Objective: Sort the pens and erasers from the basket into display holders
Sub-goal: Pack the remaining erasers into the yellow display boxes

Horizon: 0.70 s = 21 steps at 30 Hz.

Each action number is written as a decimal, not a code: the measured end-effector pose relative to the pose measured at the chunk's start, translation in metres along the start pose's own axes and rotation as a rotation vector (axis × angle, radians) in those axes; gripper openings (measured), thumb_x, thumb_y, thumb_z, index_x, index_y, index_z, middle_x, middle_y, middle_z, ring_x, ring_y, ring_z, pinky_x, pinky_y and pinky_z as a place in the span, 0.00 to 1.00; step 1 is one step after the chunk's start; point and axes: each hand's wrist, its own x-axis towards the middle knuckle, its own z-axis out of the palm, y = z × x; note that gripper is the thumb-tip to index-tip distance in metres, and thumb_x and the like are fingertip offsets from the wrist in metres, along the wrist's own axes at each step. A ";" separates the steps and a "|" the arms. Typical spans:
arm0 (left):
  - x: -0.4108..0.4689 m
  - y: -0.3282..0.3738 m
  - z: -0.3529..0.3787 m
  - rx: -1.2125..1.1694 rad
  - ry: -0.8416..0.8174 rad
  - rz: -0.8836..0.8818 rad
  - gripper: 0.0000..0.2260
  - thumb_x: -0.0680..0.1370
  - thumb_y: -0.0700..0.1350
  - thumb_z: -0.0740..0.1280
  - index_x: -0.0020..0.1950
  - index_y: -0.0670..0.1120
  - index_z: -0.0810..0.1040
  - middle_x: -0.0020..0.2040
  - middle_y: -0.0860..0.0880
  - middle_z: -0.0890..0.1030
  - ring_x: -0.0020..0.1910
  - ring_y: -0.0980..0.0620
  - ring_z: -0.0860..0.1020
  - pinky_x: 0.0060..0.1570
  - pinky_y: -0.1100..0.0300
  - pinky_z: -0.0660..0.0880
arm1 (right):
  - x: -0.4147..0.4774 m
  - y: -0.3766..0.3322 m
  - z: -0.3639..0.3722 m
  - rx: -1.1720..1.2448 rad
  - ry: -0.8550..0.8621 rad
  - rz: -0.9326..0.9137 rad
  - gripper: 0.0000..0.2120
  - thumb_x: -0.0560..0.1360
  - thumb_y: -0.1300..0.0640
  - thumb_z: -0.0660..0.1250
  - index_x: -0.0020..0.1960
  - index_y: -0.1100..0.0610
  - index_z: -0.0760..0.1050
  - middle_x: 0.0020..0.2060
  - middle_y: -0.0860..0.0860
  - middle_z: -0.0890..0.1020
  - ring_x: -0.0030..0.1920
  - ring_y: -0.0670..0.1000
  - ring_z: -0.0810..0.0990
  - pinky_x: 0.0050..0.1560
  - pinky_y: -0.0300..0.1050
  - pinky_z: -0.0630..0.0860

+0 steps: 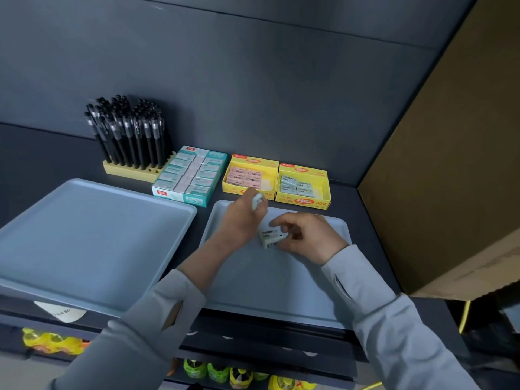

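Now left hand [242, 222] pinches eraser [256, 200]; right hand [308, 236], erasers [271, 238].

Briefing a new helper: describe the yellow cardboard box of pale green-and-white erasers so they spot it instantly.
Along the dark back wall a row runs rightwards from the wooden block of black pens. The yellow cardboard box is last in that row, nearest the brown cardboard panel. Its yellow neighbour holds pink erasers; this one holds pale green-and-white ones.
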 end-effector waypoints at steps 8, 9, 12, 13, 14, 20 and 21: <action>-0.003 0.010 -0.028 -1.415 -0.067 -0.771 0.09 0.81 0.50 0.62 0.49 0.44 0.72 0.40 0.44 0.75 0.36 0.51 0.74 0.37 0.56 0.75 | 0.012 -0.002 0.003 -0.116 0.044 -0.019 0.08 0.68 0.53 0.76 0.39 0.45 0.76 0.41 0.47 0.79 0.43 0.49 0.77 0.47 0.47 0.75; -0.004 0.011 -0.029 -1.440 -0.082 -0.812 0.11 0.81 0.51 0.63 0.48 0.44 0.71 0.38 0.44 0.75 0.36 0.51 0.74 0.36 0.57 0.75 | 0.012 0.000 0.002 -0.107 0.046 0.000 0.09 0.69 0.52 0.75 0.38 0.45 0.75 0.41 0.47 0.80 0.42 0.49 0.78 0.47 0.47 0.76; -0.005 0.012 -0.031 -1.381 -0.169 -0.840 0.16 0.77 0.57 0.68 0.46 0.44 0.72 0.37 0.45 0.76 0.34 0.51 0.75 0.32 0.59 0.76 | 0.011 0.004 -0.006 0.018 0.113 0.079 0.09 0.71 0.54 0.74 0.38 0.46 0.76 0.38 0.45 0.81 0.40 0.48 0.79 0.46 0.46 0.78; -0.005 0.013 -0.030 -1.327 -0.192 -0.826 0.18 0.75 0.59 0.68 0.45 0.44 0.74 0.38 0.46 0.76 0.33 0.52 0.75 0.31 0.60 0.75 | 0.011 0.007 -0.010 0.055 0.161 0.108 0.07 0.72 0.55 0.73 0.40 0.46 0.77 0.38 0.44 0.81 0.40 0.48 0.79 0.46 0.45 0.77; -0.004 0.014 -0.029 -1.249 -0.203 -0.791 0.18 0.75 0.60 0.67 0.45 0.45 0.75 0.38 0.46 0.77 0.33 0.52 0.75 0.31 0.61 0.74 | 0.011 0.011 -0.014 0.072 0.210 0.134 0.05 0.73 0.55 0.72 0.42 0.46 0.78 0.38 0.44 0.81 0.39 0.48 0.78 0.45 0.45 0.77; -0.007 0.009 -0.010 0.313 -0.145 0.051 0.10 0.73 0.58 0.68 0.50 0.54 0.78 0.52 0.51 0.79 0.49 0.50 0.78 0.46 0.60 0.71 | 0.012 0.012 -0.033 0.677 0.241 0.196 0.10 0.78 0.68 0.64 0.56 0.60 0.78 0.35 0.54 0.80 0.32 0.47 0.79 0.31 0.35 0.76; -0.008 0.008 -0.008 0.434 -0.158 0.117 0.12 0.73 0.57 0.69 0.54 0.54 0.78 0.54 0.50 0.77 0.53 0.49 0.77 0.50 0.60 0.71 | 0.012 0.012 -0.035 0.768 0.221 0.200 0.11 0.78 0.69 0.63 0.57 0.59 0.77 0.36 0.55 0.81 0.33 0.47 0.79 0.32 0.35 0.77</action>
